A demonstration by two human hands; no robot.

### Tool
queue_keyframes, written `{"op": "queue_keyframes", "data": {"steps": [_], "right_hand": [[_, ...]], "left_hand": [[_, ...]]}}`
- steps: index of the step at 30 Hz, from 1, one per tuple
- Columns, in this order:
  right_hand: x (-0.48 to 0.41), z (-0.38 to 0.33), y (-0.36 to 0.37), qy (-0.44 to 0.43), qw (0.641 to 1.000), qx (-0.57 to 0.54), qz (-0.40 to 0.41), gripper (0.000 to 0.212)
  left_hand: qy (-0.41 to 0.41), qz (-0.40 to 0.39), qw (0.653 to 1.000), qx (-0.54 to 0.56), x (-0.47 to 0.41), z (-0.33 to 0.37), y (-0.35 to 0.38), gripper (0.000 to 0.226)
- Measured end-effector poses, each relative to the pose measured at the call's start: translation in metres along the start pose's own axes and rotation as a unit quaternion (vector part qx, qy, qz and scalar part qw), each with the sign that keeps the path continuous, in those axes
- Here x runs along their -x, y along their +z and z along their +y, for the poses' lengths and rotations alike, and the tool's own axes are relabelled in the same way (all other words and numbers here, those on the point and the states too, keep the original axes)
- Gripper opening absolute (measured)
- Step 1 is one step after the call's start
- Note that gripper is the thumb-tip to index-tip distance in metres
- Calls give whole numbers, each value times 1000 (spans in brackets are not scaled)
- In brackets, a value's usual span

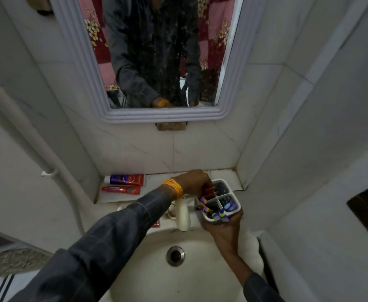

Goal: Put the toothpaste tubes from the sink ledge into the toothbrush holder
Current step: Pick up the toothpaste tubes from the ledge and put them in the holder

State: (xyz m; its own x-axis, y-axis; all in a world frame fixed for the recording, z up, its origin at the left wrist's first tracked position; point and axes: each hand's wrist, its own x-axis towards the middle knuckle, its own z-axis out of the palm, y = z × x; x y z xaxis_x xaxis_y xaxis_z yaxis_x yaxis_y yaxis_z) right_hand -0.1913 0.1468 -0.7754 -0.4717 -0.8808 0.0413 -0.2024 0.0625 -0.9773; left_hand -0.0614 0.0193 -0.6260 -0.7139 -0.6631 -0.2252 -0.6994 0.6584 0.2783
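The big white sink (185,280) sits low, with open bowl space under both arms. Behind it the ledge (222,177) ends at the wall. The right hand (224,229) grips the toothbrush holder (219,202) from below, over the sink's back edge. The left hand (195,182) pinches what looks like a red toothpaste tube (208,192) in one slot. Two more tubes (123,184) lie flat at the ledge's left corner.

Two red toothpaste tubes (124,184) lie flat on the ledge (157,177), white holder (218,201) tilted
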Motion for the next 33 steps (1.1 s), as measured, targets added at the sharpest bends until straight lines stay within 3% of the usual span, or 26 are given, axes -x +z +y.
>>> {"op": "queue_keyframes", "data": {"steps": [5,10,16,22,26,33], "right_hand": [[-1,-2,-2,-8,1000,-9,-5,117],[-2,-4,-3,-21,1000,-5,-6,114],[-4,-4,-1,-13,1000,-3,-3,109],[-5,-7,-3,-16,1000,-3,-8,114],[-3,-10,-2,-24,1000,9,-10,115],[-3,-11,-7,-20,1000,1,-6,112]], "left_hand": [[-3,-5,1000,13,-1,-2,3,26],[3,30,980,194,10,-17,-17,24],[5,39,996,86,7,-12,-5,12],[5,119,982,145,2,-7,-16,15],[48,100,991,72,-8,2,-15,11],[8,35,999,-15,-3,-10,-2,15]]}}
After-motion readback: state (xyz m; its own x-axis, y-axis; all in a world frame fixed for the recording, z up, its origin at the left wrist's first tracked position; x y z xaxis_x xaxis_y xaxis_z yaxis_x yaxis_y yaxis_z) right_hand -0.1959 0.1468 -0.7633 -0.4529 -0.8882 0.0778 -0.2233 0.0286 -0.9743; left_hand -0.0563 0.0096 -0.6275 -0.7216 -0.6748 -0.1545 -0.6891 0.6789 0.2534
